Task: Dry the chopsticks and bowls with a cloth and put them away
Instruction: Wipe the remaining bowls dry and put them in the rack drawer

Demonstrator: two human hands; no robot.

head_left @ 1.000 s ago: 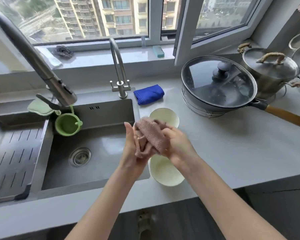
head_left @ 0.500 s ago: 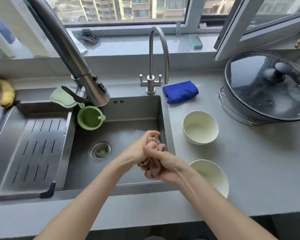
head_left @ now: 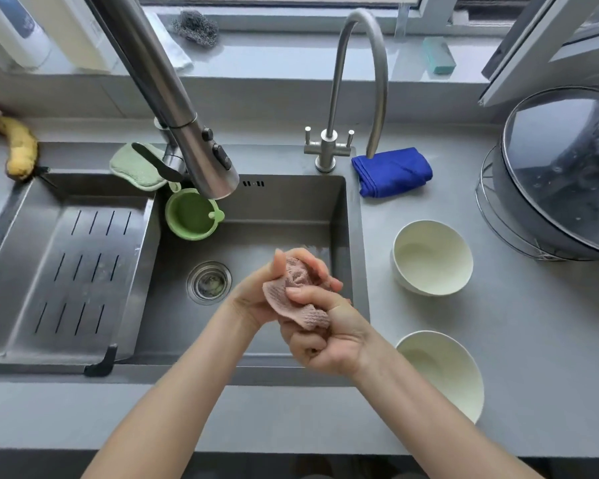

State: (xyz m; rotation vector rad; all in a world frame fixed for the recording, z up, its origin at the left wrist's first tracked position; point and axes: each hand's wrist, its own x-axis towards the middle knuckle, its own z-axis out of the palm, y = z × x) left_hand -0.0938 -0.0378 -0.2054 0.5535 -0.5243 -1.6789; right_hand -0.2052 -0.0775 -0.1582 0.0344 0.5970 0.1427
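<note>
Over the right side of the sink basin (head_left: 284, 209), both hands squeeze a crumpled pink-brown cloth (head_left: 293, 295). My left hand (head_left: 256, 295) wraps it from the left and my right hand (head_left: 329, 337) clamps it from below and the right. Two pale cream bowls stand upright on the grey counter right of the sink: the far bowl (head_left: 432, 257) and the near bowl (head_left: 443, 371), partly covered by my right forearm. No chopsticks are in view.
A large pull-out tap (head_left: 173, 98) hangs over the basin; a slim tap (head_left: 357, 84) stands behind. A green cup (head_left: 191, 214), green sponge (head_left: 137, 165), blue cloth (head_left: 391, 171), drain rack (head_left: 70, 271), lidded pan (head_left: 564, 174) and a banana (head_left: 21, 146) surround the sink.
My hands carried the cloth from above the bowls leftward to over the sink and are wringing it. The view tilted down and left, so the bowls now sit to the right.
</note>
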